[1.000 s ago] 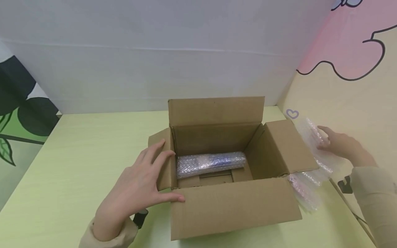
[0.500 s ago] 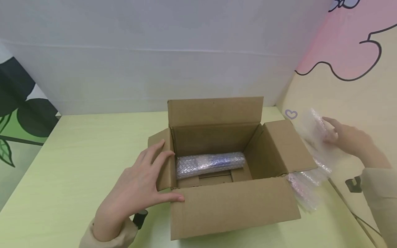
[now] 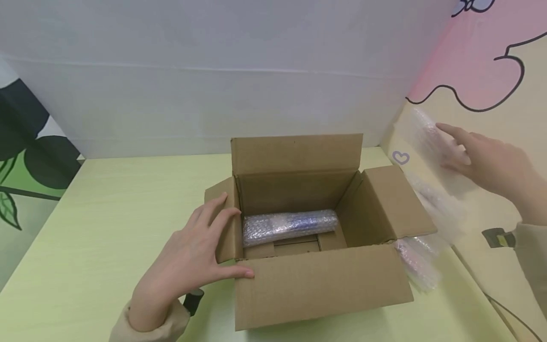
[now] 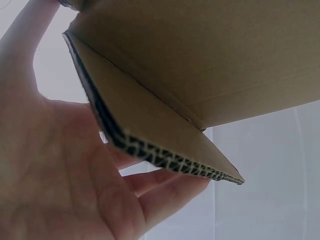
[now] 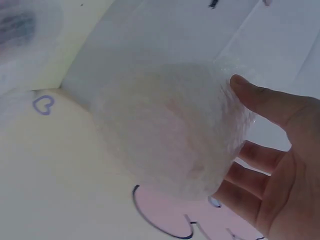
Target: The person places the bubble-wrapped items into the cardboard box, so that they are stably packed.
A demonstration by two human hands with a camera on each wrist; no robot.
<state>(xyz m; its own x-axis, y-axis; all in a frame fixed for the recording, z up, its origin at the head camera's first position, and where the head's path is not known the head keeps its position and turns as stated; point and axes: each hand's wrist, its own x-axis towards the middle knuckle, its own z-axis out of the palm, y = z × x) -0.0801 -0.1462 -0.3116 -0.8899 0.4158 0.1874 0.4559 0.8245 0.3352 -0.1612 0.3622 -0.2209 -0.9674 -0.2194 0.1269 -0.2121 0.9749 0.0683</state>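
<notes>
An open cardboard box stands on the table with its flaps folded outward. My left hand grips its left side, the fingers spread over the side flap and the thumb at the front flap's corner. Inside the box, along the left and back, lies a bubble-wrapped packet with blue showing through. Up at the right, my right hand pinches another bubble-wrapped bundle between thumb and fingers, raised above the box's right flap. Faint pink shows through that wrap; its contents are blurred.
More bubble-wrapped packets lie just right of the box, partly behind its right flap. A pale wall closes off the back, and a printed panel borders the right. The pale table extends to the left.
My right hand has lifted the bubble-wrapped bundle up from the pile beside the box, first slightly right, then higher. My left hand and the box stay almost in place.
</notes>
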